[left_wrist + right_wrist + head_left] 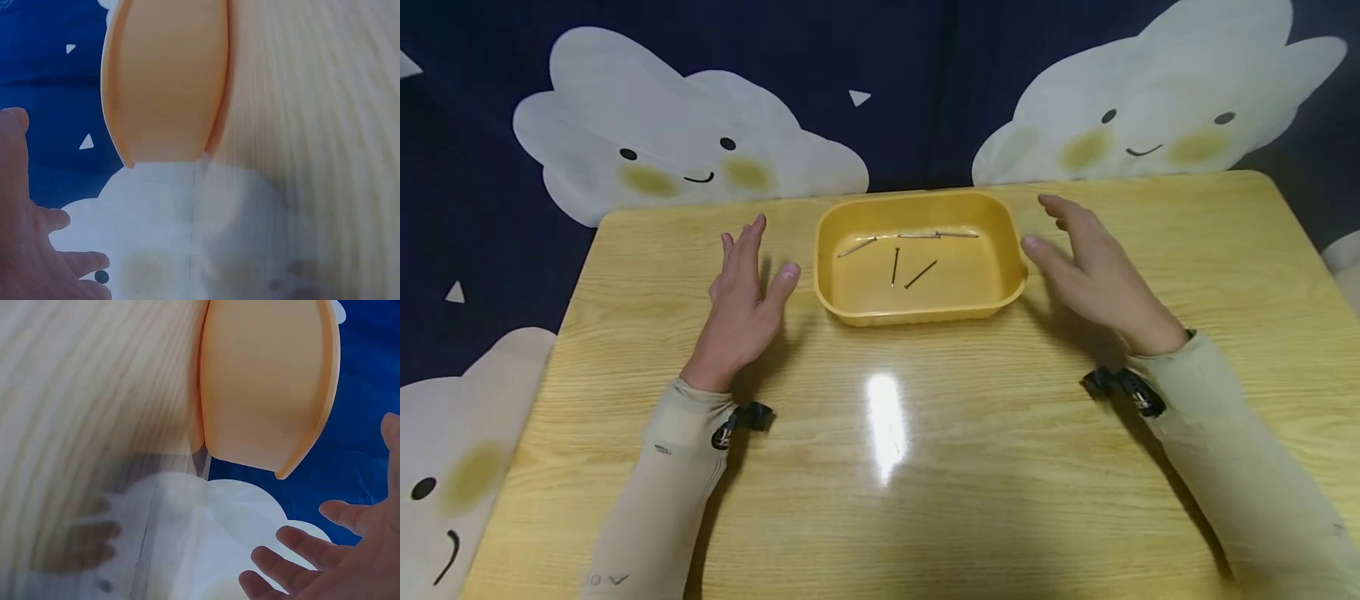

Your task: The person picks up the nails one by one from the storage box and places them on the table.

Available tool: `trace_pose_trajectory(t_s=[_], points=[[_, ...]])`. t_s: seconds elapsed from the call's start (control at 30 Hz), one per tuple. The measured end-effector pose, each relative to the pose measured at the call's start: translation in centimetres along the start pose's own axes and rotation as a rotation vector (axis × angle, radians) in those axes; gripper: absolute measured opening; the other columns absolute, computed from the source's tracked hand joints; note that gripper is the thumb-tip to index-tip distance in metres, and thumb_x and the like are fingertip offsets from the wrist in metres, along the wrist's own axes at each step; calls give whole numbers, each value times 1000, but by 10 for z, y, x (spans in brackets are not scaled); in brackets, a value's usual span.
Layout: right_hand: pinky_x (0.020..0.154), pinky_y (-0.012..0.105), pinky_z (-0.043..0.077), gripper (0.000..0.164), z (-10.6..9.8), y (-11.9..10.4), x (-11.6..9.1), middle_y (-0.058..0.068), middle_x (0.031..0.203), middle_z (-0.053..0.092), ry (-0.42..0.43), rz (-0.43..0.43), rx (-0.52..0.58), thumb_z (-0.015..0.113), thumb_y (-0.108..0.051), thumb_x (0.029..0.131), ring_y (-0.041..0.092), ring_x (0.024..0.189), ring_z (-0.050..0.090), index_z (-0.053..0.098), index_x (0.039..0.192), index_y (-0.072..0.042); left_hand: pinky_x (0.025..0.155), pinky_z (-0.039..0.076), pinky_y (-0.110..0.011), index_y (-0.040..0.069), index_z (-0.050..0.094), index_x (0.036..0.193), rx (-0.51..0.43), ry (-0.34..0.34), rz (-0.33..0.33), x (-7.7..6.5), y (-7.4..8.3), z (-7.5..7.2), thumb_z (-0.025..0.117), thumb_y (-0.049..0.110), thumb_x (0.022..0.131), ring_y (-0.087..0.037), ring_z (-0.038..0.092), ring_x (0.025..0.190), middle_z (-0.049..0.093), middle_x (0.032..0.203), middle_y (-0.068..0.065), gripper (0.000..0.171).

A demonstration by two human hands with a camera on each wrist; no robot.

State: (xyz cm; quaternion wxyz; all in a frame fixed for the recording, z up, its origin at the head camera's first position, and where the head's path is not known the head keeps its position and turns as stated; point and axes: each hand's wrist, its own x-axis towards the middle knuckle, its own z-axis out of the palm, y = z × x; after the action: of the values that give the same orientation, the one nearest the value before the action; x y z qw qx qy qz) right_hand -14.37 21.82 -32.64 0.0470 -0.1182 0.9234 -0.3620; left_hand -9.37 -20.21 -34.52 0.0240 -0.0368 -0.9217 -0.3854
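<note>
A yellow plastic tray [917, 314] stands near the table's far edge, with several thin metal nails [895, 268] lying loose on its floor. To its left my left hand [745, 304] is held with fingers extended and thumb apart, not touching it. On the opposite side my right hand [1097, 267] spreads its fingers, the thumb close to the tray's right rim. Both wrist views show the tray's outer wall [169, 81] with the fingers away from it. Neither hand holds anything.
The glossy wooden table [970, 467] reflects a bright light. Behind it hangs a dark blue cloth [917, 100] with smiling white clouds. Black wrist cameras are strapped over both light sleeves [647, 492].
</note>
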Motion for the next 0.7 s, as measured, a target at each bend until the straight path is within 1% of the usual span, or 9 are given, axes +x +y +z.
trace_pose_trajectory(t_s=[0.13,0.3,0.47,0.6,0.7], points=[[118,70,30,73,1,-2,5,16,169,29,6,-2,23,48,-54,105,46,150,35,24,165,-20,122,1,-76,32,9,167,-8,2,-2,8,4,7,39,66,102,-29,-14,163,7,176,-6,79],[119,68,31,74,3,-4,7,16,170,30,-12,16,37,45,-55,105,45,150,36,24,165,-16,123,3,-74,30,9,167,6,-24,-10,11,7,14,39,68,102,-31,-14,163,5,176,-8,81],[119,68,31,73,2,-6,11,16,169,30,6,-9,37,46,-53,106,46,149,37,25,164,-14,124,4,-73,27,9,167,11,-30,-6,16,11,17,38,67,102,-31,-13,164,4,176,-10,82],[117,69,32,74,4,-6,12,19,168,30,3,-26,16,47,-52,105,47,149,37,25,164,-12,125,4,-70,24,8,168,19,-42,-22,19,13,19,39,66,102,-29,-14,164,3,176,-10,84],[117,69,33,75,5,-5,14,22,167,32,2,-38,-8,48,-53,105,47,149,37,25,164,-12,125,4,-70,23,8,168,33,-46,-20,22,13,20,39,66,102,-30,-13,164,4,176,-10,85]])
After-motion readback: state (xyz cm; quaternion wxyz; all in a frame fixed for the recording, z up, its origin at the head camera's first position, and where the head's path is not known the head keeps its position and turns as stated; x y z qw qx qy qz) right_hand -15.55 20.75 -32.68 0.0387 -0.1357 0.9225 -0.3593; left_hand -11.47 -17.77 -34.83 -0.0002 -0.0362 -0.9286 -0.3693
